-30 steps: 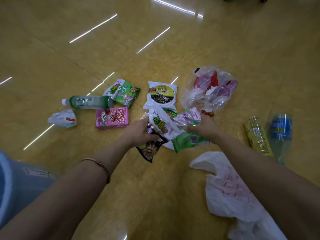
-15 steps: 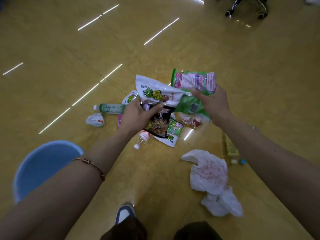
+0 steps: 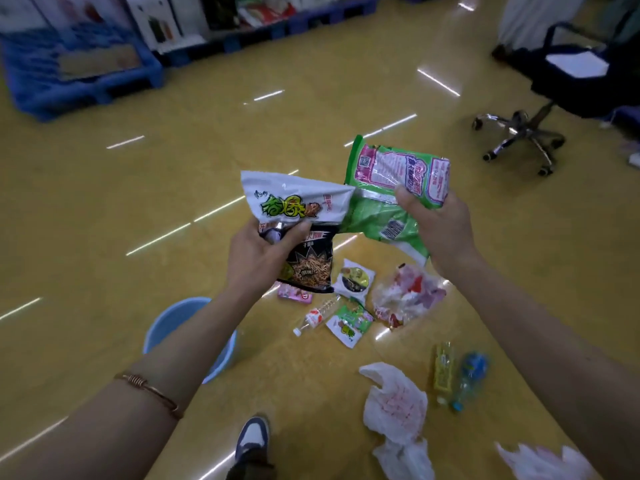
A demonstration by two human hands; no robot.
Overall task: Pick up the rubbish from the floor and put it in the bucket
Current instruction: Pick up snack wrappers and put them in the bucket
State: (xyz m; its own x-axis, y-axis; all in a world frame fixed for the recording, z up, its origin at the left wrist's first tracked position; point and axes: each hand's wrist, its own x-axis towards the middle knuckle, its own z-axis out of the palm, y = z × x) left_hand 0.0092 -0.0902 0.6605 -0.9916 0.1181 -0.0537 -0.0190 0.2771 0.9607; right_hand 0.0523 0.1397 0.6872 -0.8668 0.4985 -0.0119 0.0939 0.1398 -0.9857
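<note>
The person has straightened up since half a second ago: the wrappers that were just off the floor are now raised well above it, and the view takes in the far pallets and an office chair (image 3: 540,109). The left hand (image 3: 258,258) is closed on a white snack packet (image 3: 298,202) and a black snack packet (image 3: 310,268) together, the thumb pinning both. The right hand (image 3: 436,223) is closed on two green wrappers (image 3: 391,188), one printed pink and white, the other plain green below it.

The blue bucket (image 3: 166,323) stands on the floor (image 3: 104,220) under the left forearm, partly hidden by it, so the load is near its target but not yet over the opening. The likely next move is to swing both handfuls left and down over the rim and let go.

Much rubbish remains on the floor: a round-printed white packet (image 3: 355,280), a pink carton (image 3: 294,294), a small clear bottle (image 3: 317,315), a green sachet (image 3: 349,323), a clear plastic bag (image 3: 407,296), a white plastic bag (image 3: 394,403), and two more bottles (image 3: 457,375) to the right. Several more trips look necessary.
</note>
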